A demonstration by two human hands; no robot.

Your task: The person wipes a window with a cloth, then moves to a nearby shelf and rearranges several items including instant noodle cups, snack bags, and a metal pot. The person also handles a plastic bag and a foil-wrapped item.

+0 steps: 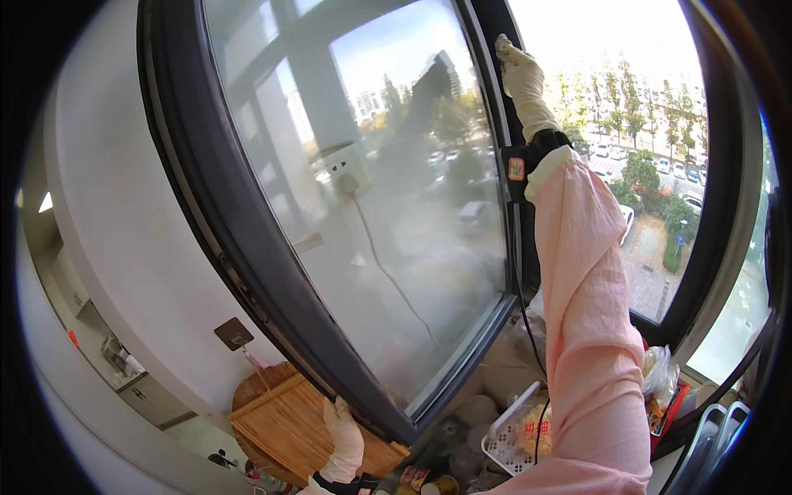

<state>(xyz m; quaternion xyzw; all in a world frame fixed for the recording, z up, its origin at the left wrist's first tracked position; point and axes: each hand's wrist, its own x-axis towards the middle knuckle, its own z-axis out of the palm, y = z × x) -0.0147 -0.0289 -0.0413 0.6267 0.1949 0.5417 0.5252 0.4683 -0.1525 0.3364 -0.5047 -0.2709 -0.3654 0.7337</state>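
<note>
An inward-opened window sash (260, 216) with a dark frame and a hazy glass pane (408, 247) stands tilted across the middle of the view. Low on its near edge, my gloved left hand (343, 433) has its fingertips curled against the frame. My right hand (523, 74), also in a pale glove, reaches up to the dark fixed window frame (492, 25) beside the sash. Pinched in its fingers is a crumpled greyish cloth or wipe (504, 46), partly hidden by the glove. A black band with a box (516, 170) sits on the right wrist.
A brown slatted mat (291, 427) hangs under an adhesive hook (234, 334) on the white wall. Below the sash are a white plastic basket (504, 436) with a bagged food item and several jars. A black cable (526, 315) runs down there. Outside are trees and parked cars.
</note>
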